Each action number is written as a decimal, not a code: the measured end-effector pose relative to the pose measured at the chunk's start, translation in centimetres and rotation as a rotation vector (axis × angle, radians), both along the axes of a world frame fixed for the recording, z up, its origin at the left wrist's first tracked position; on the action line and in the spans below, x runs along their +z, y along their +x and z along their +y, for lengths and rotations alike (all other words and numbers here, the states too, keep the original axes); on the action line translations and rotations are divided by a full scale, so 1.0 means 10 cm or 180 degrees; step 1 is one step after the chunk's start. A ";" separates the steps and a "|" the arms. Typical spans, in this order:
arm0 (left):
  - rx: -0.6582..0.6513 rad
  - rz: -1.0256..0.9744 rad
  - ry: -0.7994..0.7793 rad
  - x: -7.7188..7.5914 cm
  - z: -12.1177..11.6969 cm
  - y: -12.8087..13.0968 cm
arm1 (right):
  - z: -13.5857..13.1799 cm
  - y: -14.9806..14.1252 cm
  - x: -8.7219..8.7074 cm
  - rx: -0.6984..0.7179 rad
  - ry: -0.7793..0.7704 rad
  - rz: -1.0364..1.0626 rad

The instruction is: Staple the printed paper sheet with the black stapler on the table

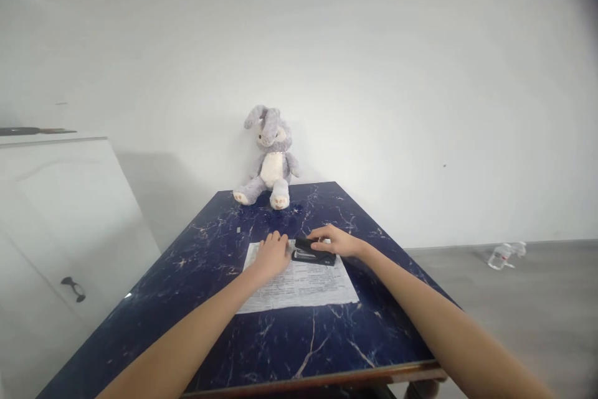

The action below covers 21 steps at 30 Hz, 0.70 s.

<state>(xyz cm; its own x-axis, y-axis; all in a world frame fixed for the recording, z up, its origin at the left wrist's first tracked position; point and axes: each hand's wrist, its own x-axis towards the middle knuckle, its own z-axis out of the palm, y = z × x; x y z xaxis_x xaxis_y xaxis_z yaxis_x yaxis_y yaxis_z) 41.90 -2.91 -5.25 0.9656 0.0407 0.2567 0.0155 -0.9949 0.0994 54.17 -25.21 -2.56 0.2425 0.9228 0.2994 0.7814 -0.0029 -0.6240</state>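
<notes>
A printed sheet of paper (299, 290) lies on the dark blue marbled table. On the sheet's far left part rests my left hand (272, 254), palm down with its fingers laid out flat. My right hand (334, 241) grips a black stapler (312, 255) from above and from the right, thumb and fingers on its top arm. The stapler lies sideways over the paper's far part, its front end pointing left, close to my left fingers. Whether the paper's edge is between its jaws, I cannot tell.
A grey and white plush rabbit (273, 165) sits at the table's (322, 349) far end against the wall. A small pale scrap (238, 230) lies left of the paper. A white cabinet (56, 218) stands on the left; a clear plastic item (504, 256) is on the floor at right.
</notes>
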 end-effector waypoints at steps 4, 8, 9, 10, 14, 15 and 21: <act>-0.0217 -0.0386 -0.0186 -0.12 -0.01 0.03 | -0.04 0.00 0.05 0.0212 -0.0127 -0.0030; -0.0604 -0.0324 -0.0502 -0.21 0.01 0.03 | -0.04 -0.04 0.07 0.0196 -0.0233 -0.0135; -0.0556 -0.0281 -0.0492 -0.22 0.01 0.03 | -0.03 -0.06 0.07 0.0204 -0.0248 -0.0211; -0.0489 -0.0251 -0.0443 -0.23 0.01 0.02 | -0.02 -0.07 0.08 0.0224 -0.0244 -0.0290; -0.0307 -0.0217 -0.0110 -0.21 0.02 0.03 | -0.05 -0.02 0.09 0.0021 -0.0075 -0.0299; -0.0287 -0.0201 -0.0034 -0.20 0.04 0.04 | -0.08 0.02 0.09 -0.0191 0.0012 -0.0220; -0.0223 -0.0298 0.0036 -0.12 0.12 0.10 | -0.32 0.35 0.03 -0.1758 0.0144 -0.0500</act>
